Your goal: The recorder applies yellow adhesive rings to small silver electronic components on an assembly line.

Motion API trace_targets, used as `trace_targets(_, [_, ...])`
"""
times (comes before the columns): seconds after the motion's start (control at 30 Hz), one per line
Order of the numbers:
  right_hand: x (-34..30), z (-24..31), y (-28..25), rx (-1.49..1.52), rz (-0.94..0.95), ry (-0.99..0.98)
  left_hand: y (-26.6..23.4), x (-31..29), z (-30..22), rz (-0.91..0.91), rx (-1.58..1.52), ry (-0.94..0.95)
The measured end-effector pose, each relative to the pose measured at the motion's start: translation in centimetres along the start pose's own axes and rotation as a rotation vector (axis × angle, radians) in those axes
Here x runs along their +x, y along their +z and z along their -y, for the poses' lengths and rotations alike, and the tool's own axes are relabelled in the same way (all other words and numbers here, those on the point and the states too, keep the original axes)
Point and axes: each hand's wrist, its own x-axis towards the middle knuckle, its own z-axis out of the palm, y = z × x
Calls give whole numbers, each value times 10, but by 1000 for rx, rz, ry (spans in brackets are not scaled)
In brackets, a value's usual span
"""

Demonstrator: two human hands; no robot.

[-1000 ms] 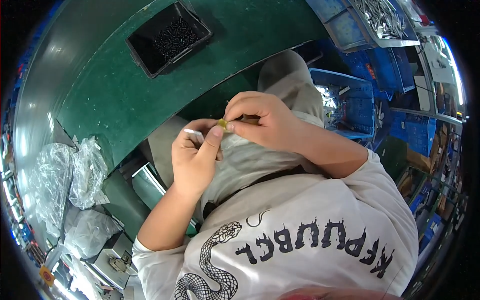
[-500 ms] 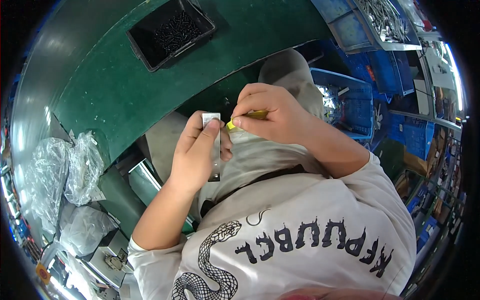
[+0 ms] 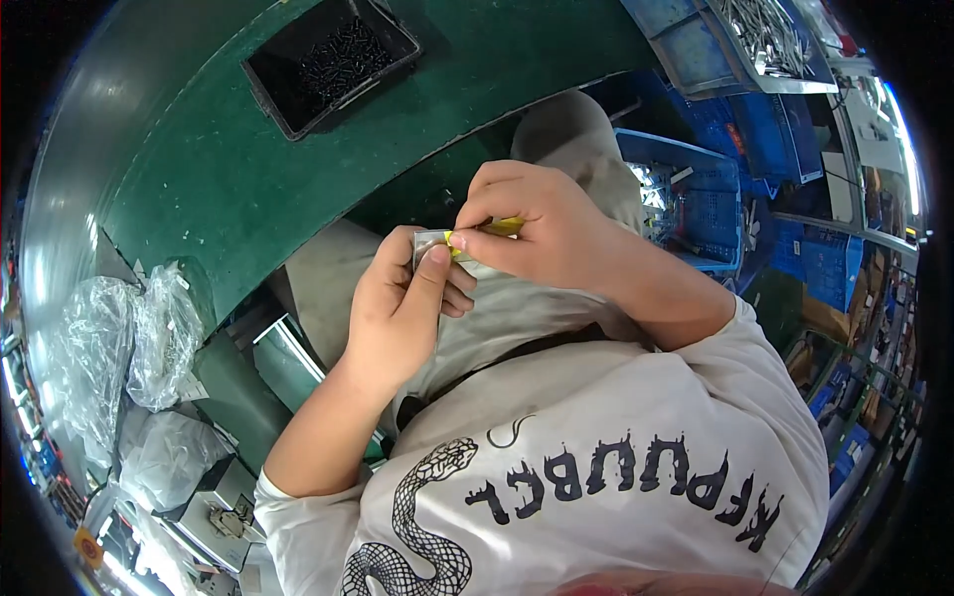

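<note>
In front of my lap, my left hand (image 3: 393, 313) is closed around a silver metal piece (image 3: 426, 238), its thumb lying across the front. Only the end of the piece shows above the fingers; the rest is hidden. My right hand (image 3: 547, 221) pinches a slim yellow tool (image 3: 510, 227) of a kind I cannot make out. The tool's bright yellow tip meets the metal piece's end, close beside my left thumb.
A black bin (image 3: 288, 114) of small black parts stands on the green table (image 3: 199, 179). Clear plastic bags (image 3: 164, 338) lie at the left. On the right are a blue basket (image 3: 711, 219) with loose parts and a blue bin (image 3: 686, 55) holding metal rods.
The metal piece has turned from lengthwise, facing up, so that mostly its end now shows. My right hand has brought the yellow tool's tip left onto it.
</note>
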Motion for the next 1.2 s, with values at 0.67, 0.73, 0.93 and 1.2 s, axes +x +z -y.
trace_targets(0.67, [0, 7, 7, -117, -30, 91, 3, -1, 4, -89, 323, 107])
trace_targets(0.73, [1, 7, 9, -108, -35, 111, 5, -2, 4, -109, 413, 137])
trace_targets(0.93, [4, 9, 9, -147, -35, 141, 6, -2, 3, -131, 445, 157])
trace_targets(1.2, [4, 7, 5, -114, 7, 126, 5, 0, 3, -164, 379, 104])
